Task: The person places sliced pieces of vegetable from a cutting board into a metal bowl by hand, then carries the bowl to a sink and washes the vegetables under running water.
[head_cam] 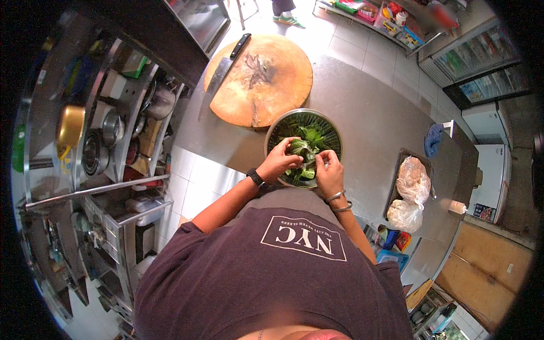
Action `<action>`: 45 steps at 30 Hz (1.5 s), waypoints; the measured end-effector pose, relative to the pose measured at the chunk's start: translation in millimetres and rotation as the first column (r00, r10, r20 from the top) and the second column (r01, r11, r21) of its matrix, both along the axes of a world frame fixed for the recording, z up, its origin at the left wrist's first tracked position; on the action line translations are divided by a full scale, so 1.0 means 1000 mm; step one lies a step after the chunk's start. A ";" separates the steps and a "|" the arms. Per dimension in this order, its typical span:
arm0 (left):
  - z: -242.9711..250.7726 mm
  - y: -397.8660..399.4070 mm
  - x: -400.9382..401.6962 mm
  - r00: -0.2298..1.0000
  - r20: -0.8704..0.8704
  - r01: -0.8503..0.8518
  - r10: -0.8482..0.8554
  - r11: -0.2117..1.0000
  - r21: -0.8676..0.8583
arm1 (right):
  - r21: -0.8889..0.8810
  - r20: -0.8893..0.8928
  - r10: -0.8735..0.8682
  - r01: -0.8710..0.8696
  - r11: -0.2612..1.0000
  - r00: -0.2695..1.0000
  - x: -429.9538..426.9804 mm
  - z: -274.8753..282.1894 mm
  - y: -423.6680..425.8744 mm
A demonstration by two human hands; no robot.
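Observation:
A round metal colander [336, 127] with perforated walls stands in front of me at the edge of a steel table. Inside it lie green leafy vegetables [312, 137]. Over the colander, my left hand [281, 160] grips a leafy piece with a shiny, see-through look, perhaps thin plastic. The fingers of my right hand [330, 171] pinch the near side of the same greens. Both hands partly hide the bowl's contents. Just beyond the colander rests a round wooden chopping block [284, 102], with a black-handled cleaver-like knife [222, 73] lying across its left side.
The steel table [361, 110] stretches to the right, where a dark tray [395, 178] carries filled clear plastic bags [412, 180]. A blue cloth [433, 140] hangs at its far edge. Shelves of pots [112, 127] are on the left. Another person's shoe [289, 20] shows beyond the block.

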State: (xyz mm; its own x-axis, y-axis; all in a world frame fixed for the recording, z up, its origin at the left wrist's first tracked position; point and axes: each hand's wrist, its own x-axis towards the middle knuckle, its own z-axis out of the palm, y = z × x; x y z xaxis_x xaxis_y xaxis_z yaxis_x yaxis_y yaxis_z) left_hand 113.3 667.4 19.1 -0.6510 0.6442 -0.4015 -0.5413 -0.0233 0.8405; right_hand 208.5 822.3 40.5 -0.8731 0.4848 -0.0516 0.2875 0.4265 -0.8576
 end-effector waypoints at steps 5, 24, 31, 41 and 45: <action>-0.005 0.001 -0.001 0.986 -0.147 0.050 -0.076 0.984 -0.171 | -0.227 -0.017 -0.080 0.074 0.971 0.997 0.001 -0.010 -0.002; -0.007 0.008 0.002 0.465 -0.864 -0.029 -0.196 0.971 -0.237 | -0.497 -0.243 -0.035 -0.094 0.862 0.969 0.006 -0.050 -0.004; 0.040 0.023 0.019 0.231 -0.913 0.264 -0.335 0.925 -0.273 | -0.997 0.025 -0.513 -0.013 -0.071 0.858 0.018 0.006 -0.012; 0.024 0.046 0.005 -0.184 -0.936 0.534 -0.300 0.769 -0.352 | -0.921 0.034 -0.508 -0.170 -0.349 0.860 0.042 -0.055 0.003; 0.035 0.024 0.005 -0.094 -0.976 0.480 -0.195 0.851 -0.216 | -0.965 0.191 -0.295 0.125 -0.229 0.936 0.040 -0.015 -0.024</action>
State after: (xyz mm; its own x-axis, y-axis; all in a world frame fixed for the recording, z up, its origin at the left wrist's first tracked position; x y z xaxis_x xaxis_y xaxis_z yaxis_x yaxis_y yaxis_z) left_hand 118.6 691.6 54.0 0.0195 0.8708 0.4912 0.7728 -0.3248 0.5452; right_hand 248.8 798.3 25.7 -0.7738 0.0988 -0.6257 0.0410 -0.9779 -0.2050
